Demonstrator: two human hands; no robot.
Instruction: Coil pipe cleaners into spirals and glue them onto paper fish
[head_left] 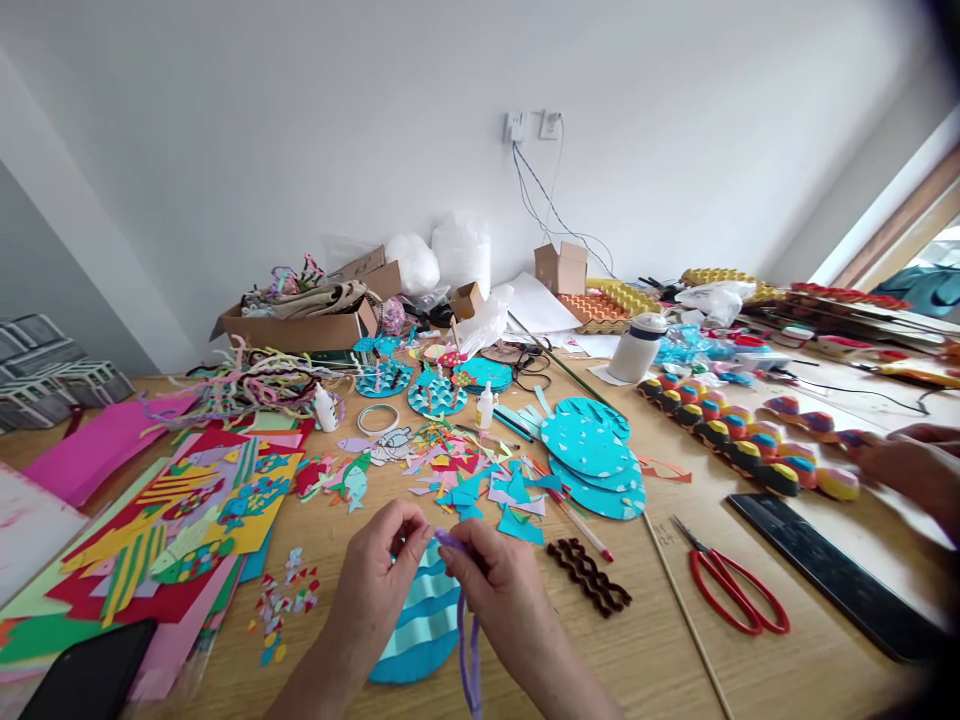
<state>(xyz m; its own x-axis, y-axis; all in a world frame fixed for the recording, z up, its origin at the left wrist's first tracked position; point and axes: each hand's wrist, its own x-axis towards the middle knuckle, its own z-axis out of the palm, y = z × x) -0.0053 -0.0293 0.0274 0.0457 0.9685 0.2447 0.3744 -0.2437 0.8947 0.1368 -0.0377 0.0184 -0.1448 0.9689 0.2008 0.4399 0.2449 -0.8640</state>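
Note:
My right hand [499, 575] is closed around a purple pipe cleaner [472, 665], whose two strands hang down below the fingers. My left hand [390, 555] pinches at its other end, fingertips close to those of the right. Beneath both hands lies a blue paper disc [412, 660] with wavy pale-blue strips across it, partly hidden by the hands. Brown zigzag-bent pipe cleaners [589, 578] rest just right of my right hand. Blue and lilac paper scraps [517, 490] are scattered beyond my fingertips.
Red-handled scissors [739, 590], a thin stick [686, 610] and a black phone [832, 575] lie at right. Another person's hand [911, 465] touches painted egg-carton strips [720, 430]. Glue bottles [485, 405], stacked blue discs [592, 450] and paper fish [199, 500] surround the work area.

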